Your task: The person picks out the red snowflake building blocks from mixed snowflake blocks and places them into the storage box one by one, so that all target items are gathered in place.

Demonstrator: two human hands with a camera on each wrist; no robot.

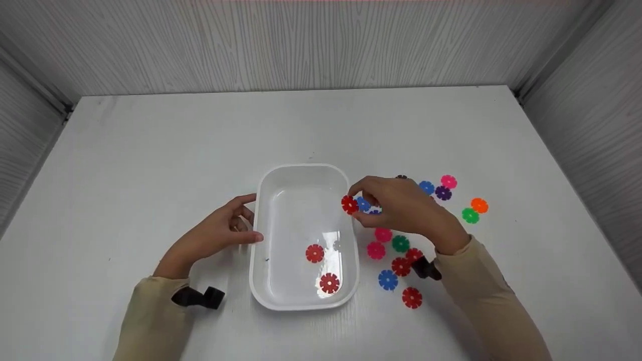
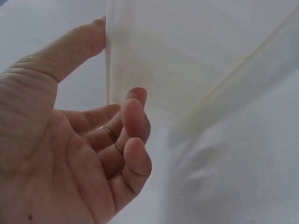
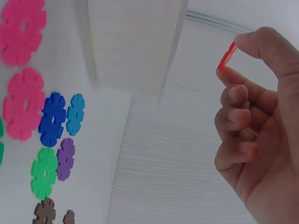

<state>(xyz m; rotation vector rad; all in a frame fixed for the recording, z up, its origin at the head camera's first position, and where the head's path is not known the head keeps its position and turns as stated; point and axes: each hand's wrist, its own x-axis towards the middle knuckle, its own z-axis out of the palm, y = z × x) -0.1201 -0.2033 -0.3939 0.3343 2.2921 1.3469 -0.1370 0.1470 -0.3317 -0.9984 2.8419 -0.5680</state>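
Between thumb and index finger, my right hand (image 1: pixel 396 203) pinches a red snowflake-shaped plastic disc (image 1: pixel 349 204) by its edges, at the right rim of a white tray (image 1: pixel 303 307). In the right wrist view the red disc (image 3: pixel 227 55) shows edge-on, with the other fingers curled below. My left hand (image 1: pixel 220 225) holds the tray's left side, thumb on the rim and fingers against the outer wall; the left wrist view shows the thumb (image 2: pixel 79 46) at the tray's edge. Inside the tray lie two red discs, one (image 1: pixel 315 253) above the other (image 1: pixel 329 283).
Loose notched discs lie on the white table right of the tray, including a blue disc (image 1: pixel 387 280), a red disc (image 1: pixel 412 298), a pink disc (image 1: pixel 376 250), a green disc (image 1: pixel 470 215) and an orange disc (image 1: pixel 479 205). Some are partly hidden by the right hand. Wood-grain panels (image 1: pixel 301 45) enclose the table.
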